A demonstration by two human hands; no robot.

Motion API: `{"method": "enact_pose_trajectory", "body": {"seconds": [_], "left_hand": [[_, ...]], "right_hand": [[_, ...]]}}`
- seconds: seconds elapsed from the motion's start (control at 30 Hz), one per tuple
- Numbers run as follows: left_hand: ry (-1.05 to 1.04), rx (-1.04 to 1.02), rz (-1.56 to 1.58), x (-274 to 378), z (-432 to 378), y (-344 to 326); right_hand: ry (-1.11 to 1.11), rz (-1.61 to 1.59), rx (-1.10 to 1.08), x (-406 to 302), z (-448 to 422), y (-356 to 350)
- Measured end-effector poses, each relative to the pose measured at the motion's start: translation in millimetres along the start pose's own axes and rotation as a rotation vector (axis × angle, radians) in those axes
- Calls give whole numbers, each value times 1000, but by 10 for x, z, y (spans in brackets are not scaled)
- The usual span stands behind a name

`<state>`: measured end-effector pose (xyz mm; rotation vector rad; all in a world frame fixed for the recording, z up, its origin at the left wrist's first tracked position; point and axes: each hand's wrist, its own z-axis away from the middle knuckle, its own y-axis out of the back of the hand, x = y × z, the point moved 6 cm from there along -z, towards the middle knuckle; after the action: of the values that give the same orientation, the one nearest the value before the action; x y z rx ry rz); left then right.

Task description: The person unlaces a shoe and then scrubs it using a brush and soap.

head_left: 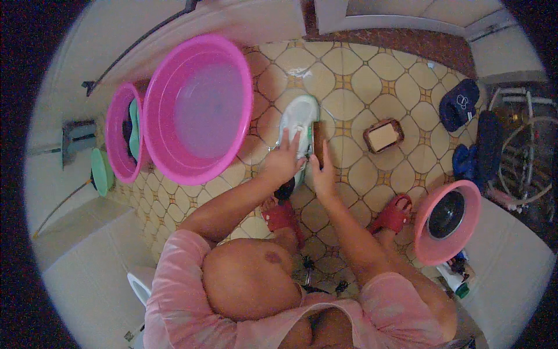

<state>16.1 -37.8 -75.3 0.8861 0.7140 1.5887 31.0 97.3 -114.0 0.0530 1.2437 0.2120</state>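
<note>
A white shoe (301, 110) lies on the tiled floor in front of me, toe pointing away. My left hand (281, 162) rests on its upper, fingers spread over the laces area and steadying it. In my right hand (323, 176) is a brush (319, 137) with a brown back, held on edge between thumb and fingers. Its bristle side faces the shoe's right side, and green shows there; whether the bristles touch the shoe is hard to tell. A dark opening or item (285, 189) shows near the heel, partly hidden by my left wrist.
Left of the shoe stands a large pink basin (244, 109) holding cloudy water, beside a smaller pink basin (114, 131). To the right are a soap dish (383, 136) with a pale bar, a dark blue cap (457, 107) and a salmon basin (470, 209). Red slippers (281, 218) are on my feet.
</note>
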Motion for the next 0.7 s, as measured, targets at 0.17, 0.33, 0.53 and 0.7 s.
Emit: {"method": "enact_pose_trajectory", "body": {"seconds": [0.17,0.33,0.53,0.7], "left_hand": [[-75,38,30,26,16,29],[-100,73,2,-151,92,33],[-93,27,72,-105,-93,-75],[-107,-3,58,-101,-64,-87]], "right_hand": [[88,125,8,230,63,-14],[-97,72,-106,-255,-246,-207],[34,141,-33,-74,-382,-88],[170,172,-10,154,-8,-82]]}}
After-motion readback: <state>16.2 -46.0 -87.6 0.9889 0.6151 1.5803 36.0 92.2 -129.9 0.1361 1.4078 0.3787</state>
